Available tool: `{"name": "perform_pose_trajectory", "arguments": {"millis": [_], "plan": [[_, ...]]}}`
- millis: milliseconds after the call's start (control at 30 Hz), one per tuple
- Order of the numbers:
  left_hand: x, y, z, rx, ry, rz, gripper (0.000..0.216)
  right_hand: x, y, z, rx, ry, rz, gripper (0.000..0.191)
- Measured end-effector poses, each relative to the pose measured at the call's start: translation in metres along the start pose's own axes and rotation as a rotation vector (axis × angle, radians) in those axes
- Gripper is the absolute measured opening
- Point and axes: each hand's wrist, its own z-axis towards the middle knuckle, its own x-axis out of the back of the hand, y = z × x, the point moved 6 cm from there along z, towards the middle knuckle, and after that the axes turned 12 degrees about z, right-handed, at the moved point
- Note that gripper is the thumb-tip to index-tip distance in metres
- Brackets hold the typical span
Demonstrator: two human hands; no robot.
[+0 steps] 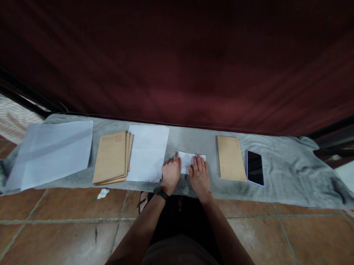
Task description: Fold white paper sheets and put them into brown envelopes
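Observation:
A small folded white paper (187, 159) lies on the grey cloth (281, 168) in front of me. My left hand (171, 173) rests at its left edge, fingers together and pressing down. Over the paper's right part lies my right hand (199, 173), fingers stretched flat on it. A black band sits on my left wrist. To the left is a white sheet (148, 151), and beside it a stack of brown envelopes (113, 157). To the right lies a single brown envelope (231, 158).
A dark phone (255, 167) lies right of the single envelope. A large pale sheet (51, 152) covers the cloth's left end. A dark red curtain (180, 58) hangs behind. Brown floor tiles (58, 221) with a paper scrap (103, 193) lie in front.

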Motion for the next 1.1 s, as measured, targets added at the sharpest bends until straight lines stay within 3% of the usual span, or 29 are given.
{"name": "perform_pose_trajectory", "arguments": {"millis": [400, 533, 667, 833, 1100], "plan": [[0.001, -0.003, 0.001, -0.014, 0.122, -0.065, 0.038, -0.012, 0.005, -0.005, -0.044, -0.006, -0.054, 0.057], [0.004, 0.022, -0.018, -0.283, 0.249, -0.161, 0.039, -0.014, 0.006, -0.007, -0.037, -0.046, -0.096, 0.058], [-0.003, 0.045, -0.039, -0.536, 0.26, -0.259, 0.055, -0.015, 0.005, -0.012, 0.009, -0.081, -0.109, 0.067], [-0.018, 0.04, -0.038, -0.515, 0.207, -0.234, 0.066, -0.014, 0.005, -0.011, 0.006, -0.06, -0.059, 0.062], [-0.026, 0.016, -0.035, -0.349, 0.211, -0.106, 0.061, -0.006, 0.014, -0.012, -0.067, 0.017, -0.036, 0.056]]}}
